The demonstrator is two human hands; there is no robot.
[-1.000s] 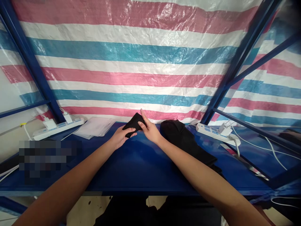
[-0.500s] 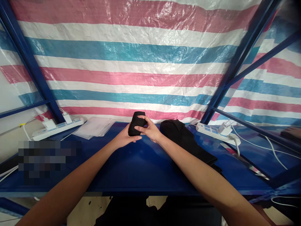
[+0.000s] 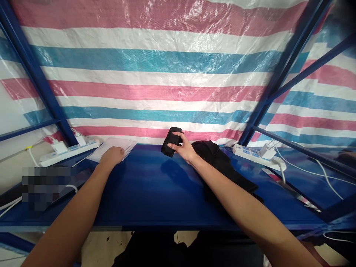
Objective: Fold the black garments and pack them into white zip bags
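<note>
My right hand (image 3: 184,149) grips a small folded black cloth (image 3: 171,140) and holds it a little above the blue table (image 3: 155,189), near the back wall. My left hand (image 3: 111,155) lies on the edge of a stack of clear plastic bags (image 3: 116,145) at the back left, fingers curled down on the top bag. A pile of black cloth (image 3: 222,167) lies on the table just right of my right hand and under my right forearm.
A white power strip (image 3: 68,149) with plugs lies at the back left, another power strip (image 3: 254,154) with white cables at the back right. Blue frame posts stand at both sides. A striped red, white and blue tarp forms the back wall.
My left hand has let go of the folded cloth and moved left onto the plastic bags. My right hand has kept the cloth and carried it slightly right and up.
</note>
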